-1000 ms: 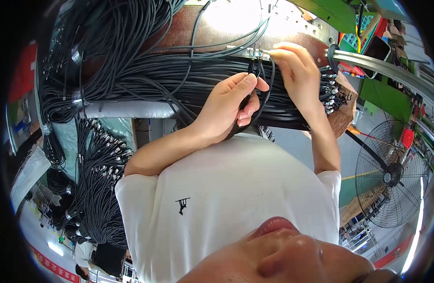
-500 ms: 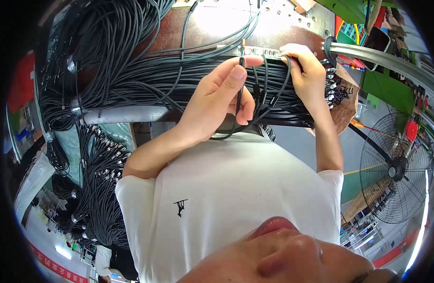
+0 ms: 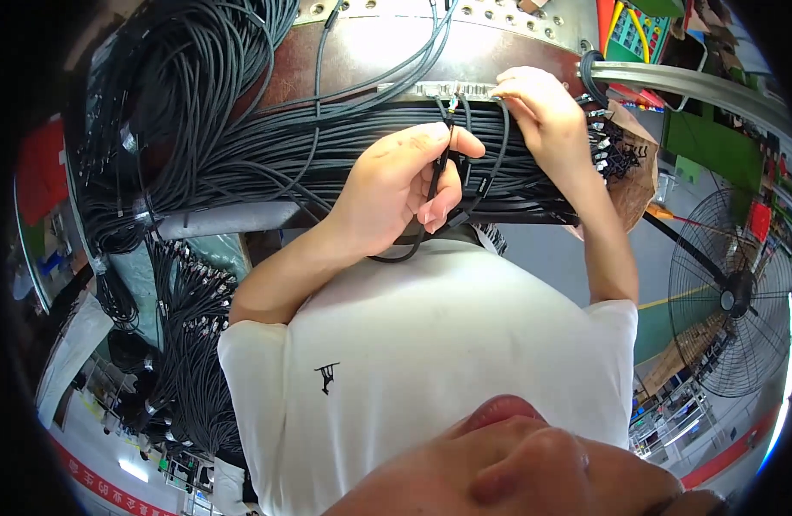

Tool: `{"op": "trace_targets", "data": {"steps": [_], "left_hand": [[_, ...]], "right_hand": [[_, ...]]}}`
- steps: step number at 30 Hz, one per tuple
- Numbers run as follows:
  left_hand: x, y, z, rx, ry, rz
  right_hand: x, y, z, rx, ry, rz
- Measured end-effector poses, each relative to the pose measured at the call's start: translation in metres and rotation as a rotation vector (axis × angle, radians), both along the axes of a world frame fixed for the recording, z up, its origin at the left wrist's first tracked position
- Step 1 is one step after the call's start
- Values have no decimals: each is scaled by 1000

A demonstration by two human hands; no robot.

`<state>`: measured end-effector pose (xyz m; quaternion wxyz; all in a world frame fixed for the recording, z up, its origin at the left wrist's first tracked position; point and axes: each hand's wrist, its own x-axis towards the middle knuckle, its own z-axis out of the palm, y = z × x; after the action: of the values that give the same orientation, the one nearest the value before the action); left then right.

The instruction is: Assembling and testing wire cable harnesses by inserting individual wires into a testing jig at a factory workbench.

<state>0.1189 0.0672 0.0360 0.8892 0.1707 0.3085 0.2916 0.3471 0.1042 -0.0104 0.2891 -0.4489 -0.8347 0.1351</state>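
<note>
Beyond the hands (image 3: 394,187), the tabletop (image 3: 509,53) is partly washed out by white glare. The hands are brightly lit, while detail is partly lost in the dark cables (image 3: 220,77) to their left. Far to their right, a light tube (image 3: 785,387) is bent by fisheye distortion, and the corners are swallowed by black.

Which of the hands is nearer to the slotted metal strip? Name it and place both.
Right. The right hand has its fingertips at the right end of the metal strip; the left hand is below it in view, holding a black cable.
</note>
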Motion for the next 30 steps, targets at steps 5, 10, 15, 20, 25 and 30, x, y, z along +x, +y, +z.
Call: {"op": "trace_targets", "data": {"steps": [5,10,15,20,25,30], "left_hand": [[5,11,16,27,84,-350],[-16,9,31,754,520,-593],[-26,12,28,789,667,-483],[-52,41,16,733,646,-286],[-49,110,19,1204,1081,136],[-29,174,-42,786,418,88]], "right_hand": [[-16,1,45,316,-212,246],[10,-4,20,23,122,-103],[8,-10,-1,-299,250,-169],[9,-8,-3,-403,318,-186],[8,-11,-3,-222,151,-207],[9,-6,5,-340,159,-159]]}}
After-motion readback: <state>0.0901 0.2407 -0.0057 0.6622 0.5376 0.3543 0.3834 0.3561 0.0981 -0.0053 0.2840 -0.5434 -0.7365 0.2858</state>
